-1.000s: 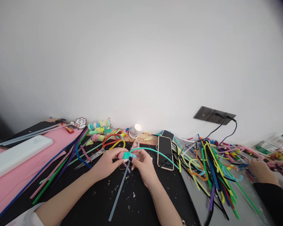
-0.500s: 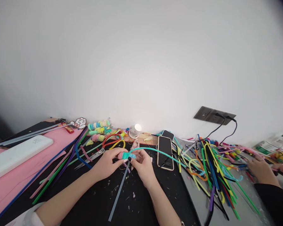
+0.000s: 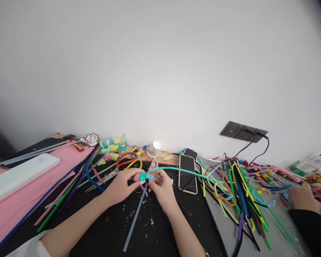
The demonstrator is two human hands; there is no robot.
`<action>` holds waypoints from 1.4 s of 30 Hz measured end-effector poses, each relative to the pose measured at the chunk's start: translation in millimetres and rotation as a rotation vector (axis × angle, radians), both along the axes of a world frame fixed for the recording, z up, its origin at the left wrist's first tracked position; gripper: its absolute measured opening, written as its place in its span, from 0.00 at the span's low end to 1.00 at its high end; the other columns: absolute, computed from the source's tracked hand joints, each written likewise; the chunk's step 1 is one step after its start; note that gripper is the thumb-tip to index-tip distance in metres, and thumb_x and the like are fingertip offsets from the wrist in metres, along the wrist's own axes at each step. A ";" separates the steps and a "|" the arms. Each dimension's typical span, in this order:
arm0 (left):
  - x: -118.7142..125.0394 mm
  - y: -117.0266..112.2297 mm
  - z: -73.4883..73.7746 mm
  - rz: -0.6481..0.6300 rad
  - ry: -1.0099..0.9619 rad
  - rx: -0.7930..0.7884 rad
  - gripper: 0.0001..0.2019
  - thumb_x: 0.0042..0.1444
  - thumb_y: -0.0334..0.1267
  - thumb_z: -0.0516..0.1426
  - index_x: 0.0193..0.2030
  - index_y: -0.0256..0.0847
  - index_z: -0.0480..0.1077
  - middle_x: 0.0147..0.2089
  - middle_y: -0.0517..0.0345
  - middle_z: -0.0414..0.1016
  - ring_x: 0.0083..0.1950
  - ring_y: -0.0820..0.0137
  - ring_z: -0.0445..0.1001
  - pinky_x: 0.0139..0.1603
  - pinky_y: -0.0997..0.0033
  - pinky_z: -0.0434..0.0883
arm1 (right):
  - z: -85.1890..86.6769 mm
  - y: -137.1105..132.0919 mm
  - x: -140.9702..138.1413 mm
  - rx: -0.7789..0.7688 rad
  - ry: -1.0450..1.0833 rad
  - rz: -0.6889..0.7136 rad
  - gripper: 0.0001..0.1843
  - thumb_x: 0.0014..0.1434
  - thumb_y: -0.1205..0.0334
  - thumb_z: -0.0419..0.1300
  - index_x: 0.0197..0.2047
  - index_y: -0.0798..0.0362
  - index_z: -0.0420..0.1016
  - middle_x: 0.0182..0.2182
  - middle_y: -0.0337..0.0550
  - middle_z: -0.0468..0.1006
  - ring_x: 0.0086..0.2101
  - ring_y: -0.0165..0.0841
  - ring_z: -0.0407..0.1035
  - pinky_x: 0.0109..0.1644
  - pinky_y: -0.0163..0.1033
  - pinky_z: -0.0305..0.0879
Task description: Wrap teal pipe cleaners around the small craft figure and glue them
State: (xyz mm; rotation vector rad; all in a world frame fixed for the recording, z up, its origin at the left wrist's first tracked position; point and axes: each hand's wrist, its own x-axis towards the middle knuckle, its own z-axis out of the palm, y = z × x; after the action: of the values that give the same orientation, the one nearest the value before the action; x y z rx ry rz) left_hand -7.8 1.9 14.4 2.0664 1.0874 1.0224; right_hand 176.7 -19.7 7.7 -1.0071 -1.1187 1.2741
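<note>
Between my hands is a coil of pipe cleaner point(image 3: 142, 177), banded pink, teal and light blue. My left hand point(image 3: 123, 184) grips its pink end with closed fingers. My right hand point(image 3: 162, 188) pinches the blue end. From the coil a long teal pipe cleaner point(image 3: 182, 170) arcs away to the right, over the phone. Below my hands a grey translucent strip point(image 3: 135, 223), like a glue stick, slants toward me on the black table; its upper end is hidden at my right fingers. Scissors point(image 3: 107, 177) lie beside my left hand.
Finished coils point(image 3: 112, 142) and a paper cup point(image 3: 153, 149) stand by the wall. A phone point(image 3: 187, 175) lies right of my hands, near a heap of pipe cleaners point(image 3: 240, 192). A white box point(image 3: 24, 175) sits on pink sheets at left. Another person's hand point(image 3: 303, 198) is at far right.
My hands and the coil stay almost in place; the teal pipe cleaner's arc has shifted slightly. At far right, the other person's hand has moved slightly right.
</note>
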 end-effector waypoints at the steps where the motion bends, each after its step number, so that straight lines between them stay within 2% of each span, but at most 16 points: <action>1: -0.3 0.8 -0.6 -0.002 -0.008 -0.027 0.13 0.60 0.42 0.57 0.48 0.42 0.78 0.42 0.55 0.84 0.44 0.60 0.81 0.46 0.64 0.79 | 0.0 0.2 0.2 0.001 0.004 0.000 0.15 0.45 0.65 0.72 0.36 0.51 0.74 0.30 0.34 0.76 0.27 0.28 0.69 0.26 0.31 0.69; 6: -1.9 5.6 -5.4 -0.009 -0.081 -0.117 0.15 0.57 0.43 0.60 0.50 0.45 0.79 0.49 0.55 0.85 0.51 0.58 0.82 0.54 0.61 0.77 | 0.2 2.5 0.5 0.022 0.011 -0.010 0.14 0.45 0.64 0.72 0.34 0.50 0.73 0.28 0.33 0.76 0.26 0.28 0.69 0.27 0.31 0.70; 15: 0.8 3.5 -5.4 0.016 -0.014 -0.050 0.14 0.60 0.44 0.58 0.49 0.43 0.78 0.47 0.52 0.84 0.47 0.58 0.82 0.48 0.61 0.79 | -2.7 3.5 0.2 0.036 0.010 -0.012 0.14 0.44 0.67 0.71 0.33 0.50 0.73 0.26 0.31 0.75 0.25 0.28 0.69 0.28 0.32 0.71; 20: -0.6 7.2 -9.1 -0.007 -0.069 -0.047 0.13 0.61 0.43 0.57 0.49 0.44 0.77 0.50 0.51 0.83 0.52 0.57 0.81 0.53 0.59 0.79 | 0.1 2.6 1.1 0.058 0.012 -0.005 0.14 0.44 0.69 0.69 0.36 0.51 0.76 0.30 0.33 0.77 0.26 0.27 0.70 0.32 0.33 0.71; 25: -1.8 9.5 -13.1 0.058 -0.054 -0.086 0.18 0.60 0.45 0.58 0.55 0.44 0.75 0.56 0.50 0.82 0.55 0.55 0.80 0.56 0.56 0.78 | 7.0 -0.6 2.9 0.070 0.020 -0.009 0.12 0.49 0.65 0.66 0.40 0.51 0.78 0.36 0.37 0.80 0.26 0.27 0.72 0.33 0.35 0.72; 30: -1.6 8.0 -10.5 0.058 0.023 -0.035 0.13 0.63 0.43 0.55 0.50 0.45 0.75 0.49 0.53 0.83 0.49 0.56 0.81 0.50 0.58 0.77 | 9.6 -0.2 5.7 0.078 -0.050 -0.014 0.13 0.52 0.61 0.61 0.42 0.51 0.78 0.39 0.42 0.82 0.29 0.31 0.73 0.35 0.38 0.73; 33: -2.7 8.9 -7.8 0.095 0.042 -0.012 0.14 0.62 0.43 0.54 0.49 0.43 0.75 0.48 0.51 0.83 0.49 0.55 0.81 0.49 0.57 0.77 | 3.7 3.7 10.7 0.144 -0.220 -0.140 0.16 0.50 0.63 0.56 0.42 0.51 0.78 0.39 0.46 0.83 0.35 0.38 0.75 0.40 0.43 0.73; 35: -3.9 9.9 -6.1 0.135 0.040 -0.003 0.15 0.61 0.43 0.53 0.49 0.43 0.74 0.49 0.49 0.83 0.52 0.53 0.81 0.52 0.55 0.77 | -2.4 6.6 15.4 0.207 -0.425 -0.347 0.16 0.48 0.65 0.54 0.39 0.52 0.78 0.39 0.48 0.82 0.39 0.42 0.75 0.47 0.48 0.72; 37: -5.0 10.4 -4.9 0.155 0.041 0.004 0.15 0.61 0.43 0.52 0.50 0.42 0.74 0.52 0.48 0.82 0.55 0.53 0.80 0.56 0.52 0.76 | -8.2 8.7 19.4 0.279 -0.600 -0.480 0.17 0.46 0.66 0.53 0.38 0.52 0.79 0.40 0.50 0.81 0.45 0.46 0.74 0.53 0.52 0.69; 39: -5.6 10.1 -4.4 0.148 0.048 0.023 0.16 0.62 0.42 0.50 0.50 0.42 0.73 0.54 0.45 0.81 0.57 0.52 0.79 0.58 0.51 0.76 | -11.8 9.6 21.1 0.306 -0.651 -0.522 0.19 0.45 0.67 0.54 0.40 0.52 0.80 0.42 0.51 0.82 0.47 0.47 0.73 0.55 0.53 0.68; 42: -6.2 8.7 -5.3 0.104 0.052 0.079 0.15 0.63 0.40 0.49 0.51 0.41 0.73 0.55 0.44 0.80 0.58 0.54 0.79 0.59 0.52 0.75 | -10.4 8.2 18.2 0.321 -0.587 -0.495 0.21 0.48 0.66 0.55 0.44 0.51 0.80 0.45 0.50 0.82 0.49 0.46 0.73 0.57 0.51 0.68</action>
State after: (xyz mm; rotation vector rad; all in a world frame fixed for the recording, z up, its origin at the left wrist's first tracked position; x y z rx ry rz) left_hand -14.0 10.5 9.1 2.1289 1.2102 1.0833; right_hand 194.9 -11.5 -2.7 -1.3422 -1.3442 0.3881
